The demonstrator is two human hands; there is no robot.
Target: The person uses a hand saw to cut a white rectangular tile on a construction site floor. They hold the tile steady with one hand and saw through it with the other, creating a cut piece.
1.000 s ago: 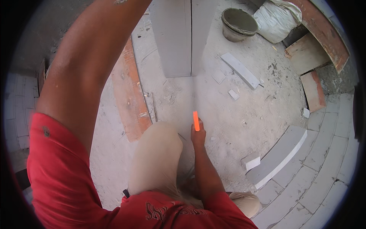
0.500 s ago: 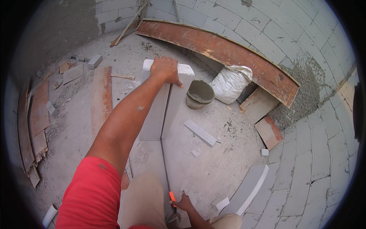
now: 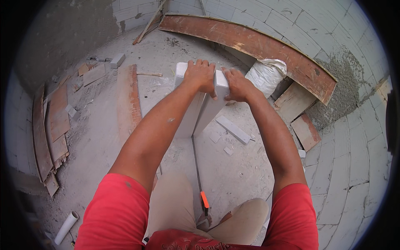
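A pale aerated concrete block stands upright on the floor in front of me, parted lengthwise into a left piece (image 3: 189, 106) and a right piece (image 3: 212, 104) by a narrow gap. Over the top of the left piece, my left hand (image 3: 201, 78) is closed with its fingers bent across the edge. My right hand (image 3: 238, 84) grips the top of the right piece, thumb on its near side. Between my legs is the orange and black handle of a saw (image 3: 204, 200); its thin blade, seen edge-on, reaches to the block's foot.
A long reddish board (image 3: 246, 39) leans by the block wall (image 3: 350, 166). A white sack (image 3: 268, 77) sits under it. A narrow pale offcut (image 3: 233, 129) lies right of the block. Boards (image 3: 56, 116) and rubble lie left, and a white pipe (image 3: 66, 227) lies lower left.
My right hand has left the saw handle and come up to the right piece. The gap at the top of the block has widened. My left hand stays on the top.
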